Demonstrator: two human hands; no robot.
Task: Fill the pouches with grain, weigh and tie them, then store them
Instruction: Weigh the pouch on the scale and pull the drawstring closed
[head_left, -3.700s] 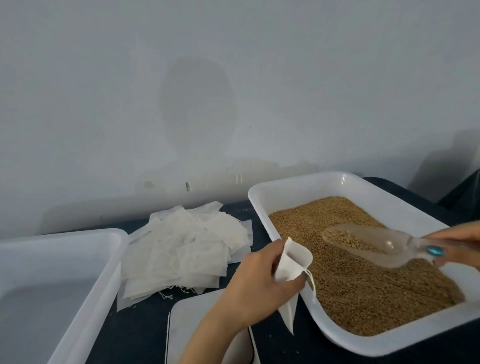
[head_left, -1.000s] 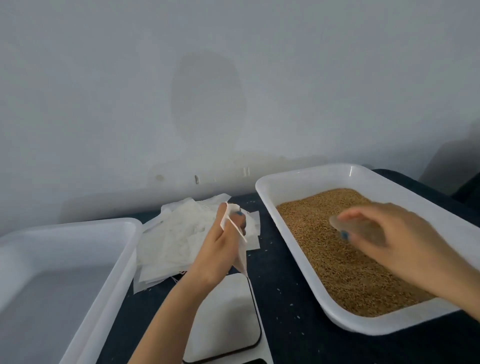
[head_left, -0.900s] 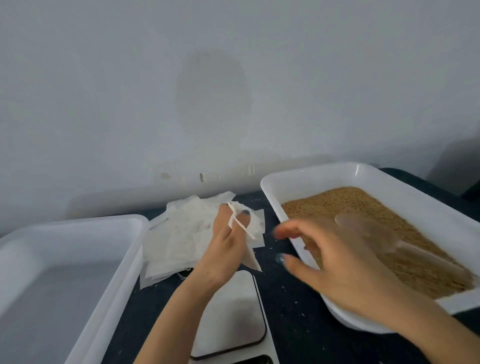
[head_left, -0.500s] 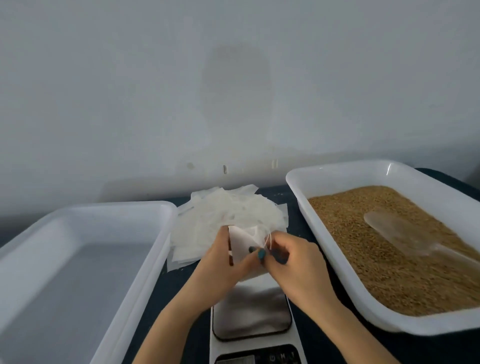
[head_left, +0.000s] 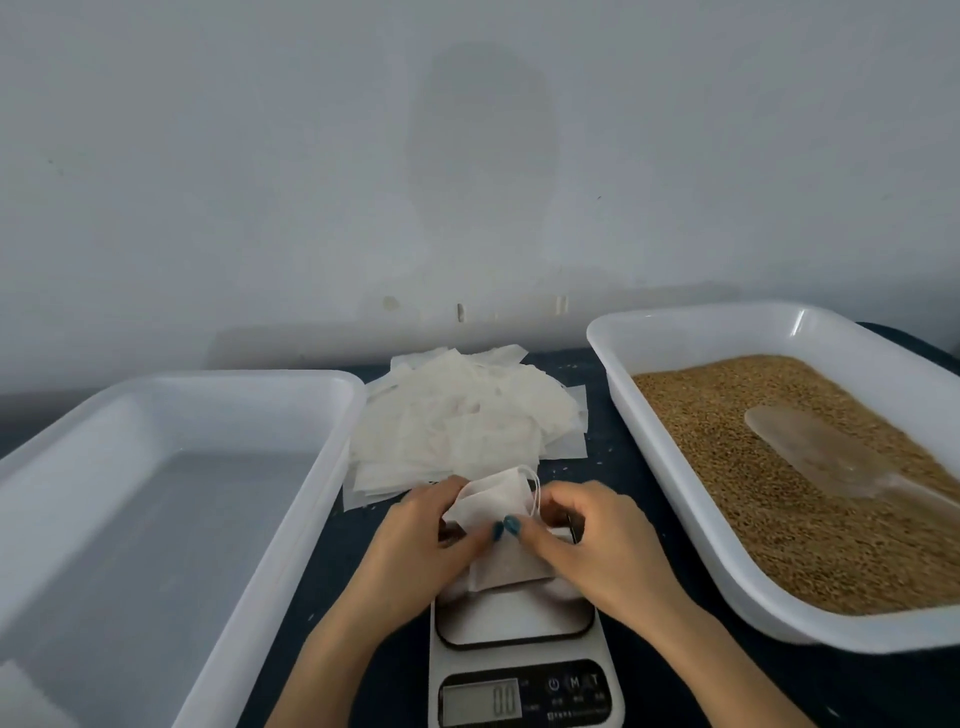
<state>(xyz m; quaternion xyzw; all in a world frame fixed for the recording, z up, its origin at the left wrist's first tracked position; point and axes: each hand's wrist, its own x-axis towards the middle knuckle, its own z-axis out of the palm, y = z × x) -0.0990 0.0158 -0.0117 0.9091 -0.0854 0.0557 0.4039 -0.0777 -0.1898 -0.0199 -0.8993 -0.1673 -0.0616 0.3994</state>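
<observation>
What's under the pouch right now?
The scale's platform, below the pouch gripped by left hand and right hand. Its near part and the display, reading about zero, show; its far part is covered by pouch and hands. Whether the pouch touches it cannot be told.

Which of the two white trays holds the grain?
The white plastic tray on the right, filled with brown grain; the left white tray shows none.

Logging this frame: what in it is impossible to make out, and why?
Head view only.
- Grain level in the small white paper pouch: hidden by its paper and by the left hand and right hand.
- Whether it rests on the white digital kitchen scale: both hands cover the contact.
- Scale button labels: too small.
- Handle end of the clear plastic scoop: cut off by the right edge.
</observation>
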